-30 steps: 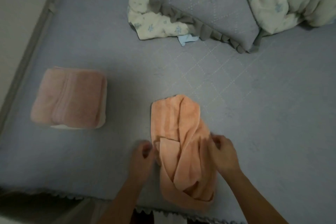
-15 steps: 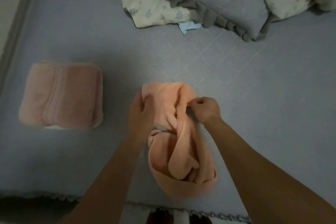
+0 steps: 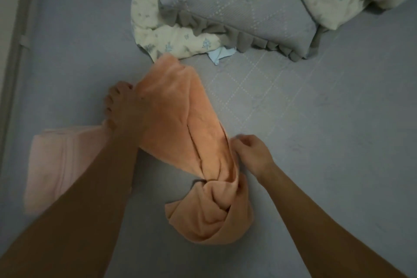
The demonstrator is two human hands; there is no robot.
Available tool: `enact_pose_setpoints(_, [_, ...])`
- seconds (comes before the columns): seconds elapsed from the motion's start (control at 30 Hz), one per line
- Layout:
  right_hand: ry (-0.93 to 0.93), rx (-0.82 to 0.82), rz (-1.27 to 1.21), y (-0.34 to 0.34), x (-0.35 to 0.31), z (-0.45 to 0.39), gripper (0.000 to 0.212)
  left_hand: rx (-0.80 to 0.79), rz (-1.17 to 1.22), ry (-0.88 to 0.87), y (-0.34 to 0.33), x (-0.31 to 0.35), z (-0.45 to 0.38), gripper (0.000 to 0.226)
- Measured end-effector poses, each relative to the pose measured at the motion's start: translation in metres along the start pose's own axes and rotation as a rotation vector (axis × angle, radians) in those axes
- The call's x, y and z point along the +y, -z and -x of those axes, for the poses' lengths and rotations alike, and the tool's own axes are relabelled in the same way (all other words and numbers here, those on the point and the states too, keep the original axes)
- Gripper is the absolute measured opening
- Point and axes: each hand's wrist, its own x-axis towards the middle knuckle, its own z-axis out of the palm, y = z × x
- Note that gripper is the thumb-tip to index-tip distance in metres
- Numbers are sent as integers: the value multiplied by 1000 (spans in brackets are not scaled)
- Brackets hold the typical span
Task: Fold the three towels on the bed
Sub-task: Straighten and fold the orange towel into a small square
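- Left hand [image 3: 123, 106] closed on upper end of orange towel [image 3: 180, 124], lifting it; fingers [image 3: 110, 99] curled round the left edge.
- Right hand [image 3: 250, 153] pinched shut on towel's right edge, about mid-length.
- Towel runs between the hands: long axis goes from far-left, at left hand, down to near-right, past right hand. Upper end points toward pillow [image 3: 237, 9].
- Lower end is a twisted knot-like bundle below right hand, resting on bed [image 3: 316, 119].
- Risk: twist stays in if pulled taut, so the fold comes out lumpy; needs shaking out first.
- Risk: raised end sweeps over pink towel [image 3: 56, 165], folded under left forearm, and musses it.
- Third towel not clearly seen.
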Motion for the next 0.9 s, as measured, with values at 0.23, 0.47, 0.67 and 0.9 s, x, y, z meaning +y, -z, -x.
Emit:
enact_pose_setpoints(0.23, [99,-21,357,-40,-12,5,36,-311,-146,-322,-66,-40,59,74])
enact_pose_setpoints(0.47, [-21,129,499,39,33,0,22,-337,-185,-286,-87,-77,79,93])
enact_pose_setpoints(0.67, [-265,-59,717,89,86,18,15,-206,28,-183,-77,-68,67,69])
enact_pose_setpoints(0.9, [206,40,316,3,-40,-44,18,-2,312,357,-63,-40,38,81])
